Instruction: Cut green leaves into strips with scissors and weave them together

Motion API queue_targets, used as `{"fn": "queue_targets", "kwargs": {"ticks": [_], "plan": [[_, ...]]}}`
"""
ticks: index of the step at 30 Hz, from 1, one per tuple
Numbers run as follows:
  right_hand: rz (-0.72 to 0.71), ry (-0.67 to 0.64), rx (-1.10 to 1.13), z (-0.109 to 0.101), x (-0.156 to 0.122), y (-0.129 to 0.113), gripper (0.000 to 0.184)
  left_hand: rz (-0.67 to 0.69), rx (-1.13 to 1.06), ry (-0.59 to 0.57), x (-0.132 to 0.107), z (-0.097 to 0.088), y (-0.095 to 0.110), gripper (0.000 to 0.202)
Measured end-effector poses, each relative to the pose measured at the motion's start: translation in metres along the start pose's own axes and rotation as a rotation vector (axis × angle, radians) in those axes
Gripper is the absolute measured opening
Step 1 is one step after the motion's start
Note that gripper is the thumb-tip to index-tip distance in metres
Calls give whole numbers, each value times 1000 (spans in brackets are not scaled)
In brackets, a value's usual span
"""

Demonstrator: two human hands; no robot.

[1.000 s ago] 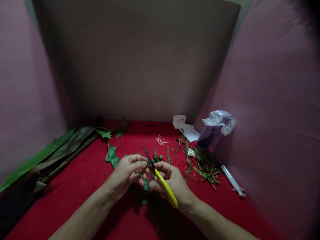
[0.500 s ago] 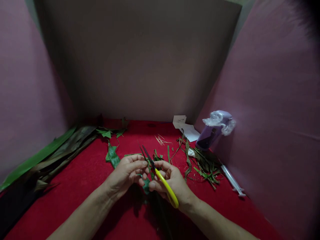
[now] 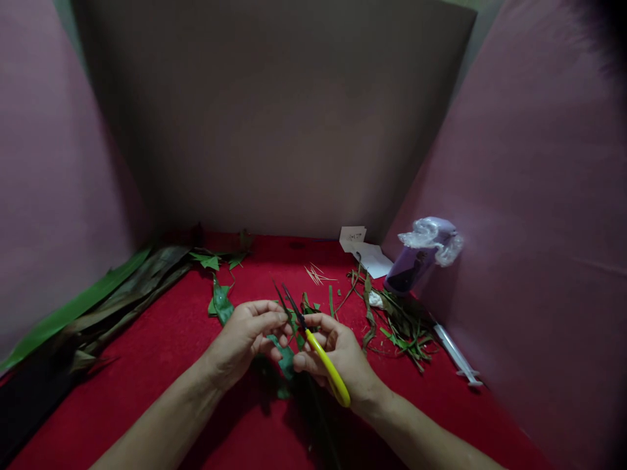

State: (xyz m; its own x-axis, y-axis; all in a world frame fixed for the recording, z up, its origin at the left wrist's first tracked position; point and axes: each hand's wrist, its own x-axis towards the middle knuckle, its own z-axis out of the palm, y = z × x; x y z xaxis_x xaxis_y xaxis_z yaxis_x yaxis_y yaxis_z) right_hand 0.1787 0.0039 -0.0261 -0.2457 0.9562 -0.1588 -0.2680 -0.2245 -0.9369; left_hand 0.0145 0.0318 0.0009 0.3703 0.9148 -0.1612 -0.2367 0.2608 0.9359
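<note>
The right hand (image 3: 337,356) grips yellow-handled scissors (image 3: 321,358) (dark blades parted, apparently); the left hand (image 3: 247,336) pinches a green leaf piece (image 3: 285,358), mostly hidden between both hands above the red cloth (image 3: 161,365).

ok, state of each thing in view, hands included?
scissors: blades parted, held in right hand
leaf piece: pinched by left hand
purple bottle: tilted, top wrapped in plastic
syringe: lying flat
toothpicks: loose, scattered
long leaves: piled, left side
</note>
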Motion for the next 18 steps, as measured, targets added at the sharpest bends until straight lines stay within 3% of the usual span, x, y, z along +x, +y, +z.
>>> {"fn": "queue_targets", "kwargs": {"ticks": [18], "plan": [[-5,-2,-60,2,-1,-4,58,-10,-4,4,2,-1,0,8]]}}
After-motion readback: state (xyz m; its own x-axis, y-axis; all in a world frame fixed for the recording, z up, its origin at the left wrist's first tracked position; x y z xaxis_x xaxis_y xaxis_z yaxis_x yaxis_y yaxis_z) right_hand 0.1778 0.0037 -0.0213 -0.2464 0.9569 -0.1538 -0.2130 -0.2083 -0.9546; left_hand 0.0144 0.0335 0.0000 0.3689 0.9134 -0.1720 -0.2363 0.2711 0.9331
